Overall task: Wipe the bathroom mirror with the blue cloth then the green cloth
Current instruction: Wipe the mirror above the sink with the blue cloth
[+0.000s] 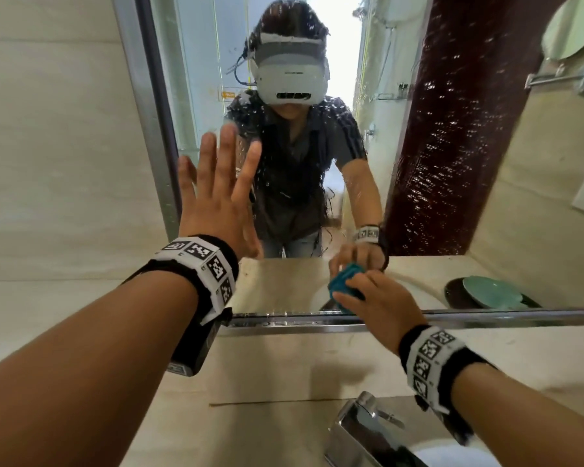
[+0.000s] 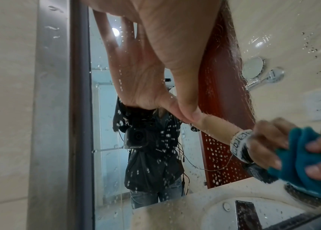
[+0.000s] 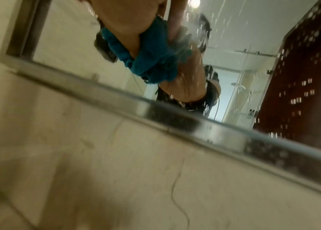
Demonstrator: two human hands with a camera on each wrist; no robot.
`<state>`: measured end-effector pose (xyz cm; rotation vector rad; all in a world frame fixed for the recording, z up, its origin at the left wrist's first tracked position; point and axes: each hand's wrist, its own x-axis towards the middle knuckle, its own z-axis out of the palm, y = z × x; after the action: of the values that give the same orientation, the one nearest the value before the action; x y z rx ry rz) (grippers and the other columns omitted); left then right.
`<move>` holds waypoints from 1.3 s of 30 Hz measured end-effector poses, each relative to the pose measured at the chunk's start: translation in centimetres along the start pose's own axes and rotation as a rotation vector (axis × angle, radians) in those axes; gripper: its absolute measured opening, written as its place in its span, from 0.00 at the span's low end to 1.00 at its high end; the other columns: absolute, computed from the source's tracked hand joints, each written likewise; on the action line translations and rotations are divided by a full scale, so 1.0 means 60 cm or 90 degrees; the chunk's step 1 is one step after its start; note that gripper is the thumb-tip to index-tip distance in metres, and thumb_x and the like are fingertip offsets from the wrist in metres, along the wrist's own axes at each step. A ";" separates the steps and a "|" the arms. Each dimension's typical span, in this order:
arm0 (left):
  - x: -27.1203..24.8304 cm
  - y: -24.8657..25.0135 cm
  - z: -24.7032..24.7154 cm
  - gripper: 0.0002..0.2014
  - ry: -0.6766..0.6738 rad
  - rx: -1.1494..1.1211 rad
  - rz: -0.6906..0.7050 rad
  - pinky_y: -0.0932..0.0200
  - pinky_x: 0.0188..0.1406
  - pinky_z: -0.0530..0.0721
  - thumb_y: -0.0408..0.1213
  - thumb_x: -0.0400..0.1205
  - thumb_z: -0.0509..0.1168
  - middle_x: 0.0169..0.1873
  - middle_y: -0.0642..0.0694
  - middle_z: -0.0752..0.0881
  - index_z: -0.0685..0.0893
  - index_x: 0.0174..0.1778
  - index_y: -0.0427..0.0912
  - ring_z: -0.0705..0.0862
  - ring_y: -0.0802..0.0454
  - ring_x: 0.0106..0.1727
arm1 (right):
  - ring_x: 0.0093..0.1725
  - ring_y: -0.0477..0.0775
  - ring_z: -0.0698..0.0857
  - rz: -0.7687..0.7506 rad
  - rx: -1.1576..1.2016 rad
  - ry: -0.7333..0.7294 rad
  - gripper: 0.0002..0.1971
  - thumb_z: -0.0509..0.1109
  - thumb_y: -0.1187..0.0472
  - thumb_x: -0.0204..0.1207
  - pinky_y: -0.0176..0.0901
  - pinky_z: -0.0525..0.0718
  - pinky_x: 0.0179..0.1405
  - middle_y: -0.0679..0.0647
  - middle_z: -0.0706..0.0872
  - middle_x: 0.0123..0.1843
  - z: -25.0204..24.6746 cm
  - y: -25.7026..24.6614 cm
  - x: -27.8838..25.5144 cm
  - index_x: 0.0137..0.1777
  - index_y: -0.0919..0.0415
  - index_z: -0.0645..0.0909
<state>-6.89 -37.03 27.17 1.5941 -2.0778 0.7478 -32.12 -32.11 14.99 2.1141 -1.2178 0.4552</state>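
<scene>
a person stands at a bathroom mirror (image 1: 317, 281) whose glass is speckled with water drops. the right hand (image 1: 378, 301), at about 4 o'clock in the head view, has its fingers curled around a bunched blue cloth (image 1: 343, 281) and presses it against the glass just above the mirror's metal bottom frame (image 1: 486, 315). the left hand (image 1: 216, 193), at about 9 o'clock, is spread flat with straight fingers, holding nothing, its fingertips at or very near the glass beside the left frame; actual contact cannot be confirmed. a green cloth is not clearly in view.

the blue cloth looks soft, light and limp, likely damp from the drops, so it should crumple freely and mould to the palm. a full-hand grip over the wad seems best, leaving a broad pad of fabric facing the glass. the wet glass is probably slippery, so steady pressure matters. below, at 6 o'clock, sits a chrome tap (image 1: 361, 429).
</scene>
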 end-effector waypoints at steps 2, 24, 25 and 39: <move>-0.001 -0.001 -0.001 0.76 -0.003 0.000 0.003 0.32 0.77 0.33 0.63 0.55 0.79 0.78 0.39 0.26 0.21 0.76 0.49 0.28 0.37 0.79 | 0.34 0.57 0.84 -0.019 -0.006 -0.012 0.25 0.86 0.68 0.42 0.46 0.85 0.26 0.57 0.85 0.41 0.011 -0.006 -0.013 0.42 0.55 0.87; 0.070 -0.009 -0.160 0.60 0.008 -0.052 -0.019 0.30 0.70 0.27 0.73 0.64 0.66 0.79 0.45 0.29 0.37 0.82 0.55 0.27 0.42 0.79 | 0.59 0.61 0.75 0.269 0.059 0.250 0.20 0.70 0.67 0.73 0.45 0.77 0.49 0.58 0.76 0.61 -0.318 0.163 0.260 0.65 0.54 0.80; 0.082 -0.009 -0.174 0.60 0.015 -0.056 -0.012 0.32 0.69 0.25 0.72 0.64 0.67 0.78 0.45 0.26 0.35 0.81 0.55 0.26 0.43 0.79 | 0.60 0.59 0.74 0.297 0.087 0.279 0.20 0.69 0.67 0.74 0.41 0.74 0.52 0.58 0.75 0.61 -0.333 0.176 0.273 0.66 0.53 0.79; 0.248 0.057 -0.350 0.70 0.009 0.014 0.020 0.33 0.73 0.31 0.65 0.61 0.76 0.77 0.43 0.23 0.24 0.78 0.51 0.26 0.42 0.79 | 0.57 0.53 0.72 0.143 0.115 0.181 0.20 0.58 0.48 0.78 0.45 0.76 0.52 0.55 0.75 0.61 -0.373 0.229 0.338 0.69 0.48 0.76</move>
<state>-13.97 -33.96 51.97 1.5671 -2.0962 0.7937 -33.13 -34.64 48.04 1.9787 -1.2879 0.9645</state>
